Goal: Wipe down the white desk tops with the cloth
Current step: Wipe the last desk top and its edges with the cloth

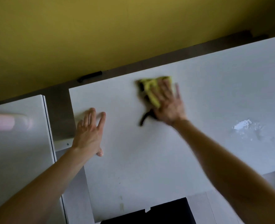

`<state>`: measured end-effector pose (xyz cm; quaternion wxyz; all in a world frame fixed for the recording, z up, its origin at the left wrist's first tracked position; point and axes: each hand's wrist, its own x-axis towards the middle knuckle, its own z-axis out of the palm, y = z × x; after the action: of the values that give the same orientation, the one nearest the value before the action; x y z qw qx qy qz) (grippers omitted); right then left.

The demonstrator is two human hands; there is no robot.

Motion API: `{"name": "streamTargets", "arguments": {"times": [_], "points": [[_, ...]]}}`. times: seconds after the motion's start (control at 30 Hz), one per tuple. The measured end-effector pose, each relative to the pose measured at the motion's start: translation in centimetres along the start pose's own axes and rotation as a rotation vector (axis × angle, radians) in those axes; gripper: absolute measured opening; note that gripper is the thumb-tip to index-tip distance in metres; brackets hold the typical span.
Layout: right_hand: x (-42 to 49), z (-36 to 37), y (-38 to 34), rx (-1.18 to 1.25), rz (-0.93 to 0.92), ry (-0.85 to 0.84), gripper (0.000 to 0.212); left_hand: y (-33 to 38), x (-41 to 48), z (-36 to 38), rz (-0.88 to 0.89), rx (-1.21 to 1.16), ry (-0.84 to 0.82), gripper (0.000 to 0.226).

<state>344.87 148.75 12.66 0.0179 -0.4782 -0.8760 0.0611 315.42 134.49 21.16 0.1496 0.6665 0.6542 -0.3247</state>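
A white desk top (206, 97) fills the middle and right of the head view. My right hand (167, 101) lies flat with spread fingers on a yellow-green and black cloth (147, 88) near the desk's far edge, pressing it to the surface; the hand and cloth are blurred. My left hand (89, 131) rests flat, fingers straight, on the desk's left edge. A patch of white residue (243, 125) sits on the desk to the right. A second white desk top (17, 151) stands at the left, across a narrow gap.
A pink, blurred object (2, 122) lies on the left desk. A yellow wall (101, 29) rises behind the desks, with a small black fitting (90, 76) at its foot. A black object (149, 214) shows below the near desk edge.
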Motion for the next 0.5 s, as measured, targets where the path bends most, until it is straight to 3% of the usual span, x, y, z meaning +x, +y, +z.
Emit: {"name": "streamTargets", "arguments": {"times": [0.07,0.13,0.23,0.37,0.43,0.5], "points": [[-0.6,-1.2,7.3,-0.021,0.291,-0.017,0.077,0.1,-0.2,0.0,0.029,-0.008,0.008,0.168],[-0.5,-1.8,10.8,-0.026,0.388,-0.013,0.075,0.2,-0.6,0.0,0.083,-0.022,0.022,0.166],[0.6,-1.0,8.3,0.039,0.321,0.025,0.079,0.9,-0.8,0.0,0.153,-0.059,0.019,0.165],[-1.5,0.4,-5.3,0.232,0.160,0.106,0.074,2.4,-1.1,0.2,0.132,-0.099,-0.010,0.170],[-3.7,0.7,-12.4,0.312,-0.051,0.021,0.074,2.9,-1.3,0.6,0.095,-0.106,0.021,0.169],[-4.4,0.7,-14.3,0.303,-0.148,-0.043,0.078,2.9,-1.3,0.8,0.081,-0.110,0.046,0.168]]}}
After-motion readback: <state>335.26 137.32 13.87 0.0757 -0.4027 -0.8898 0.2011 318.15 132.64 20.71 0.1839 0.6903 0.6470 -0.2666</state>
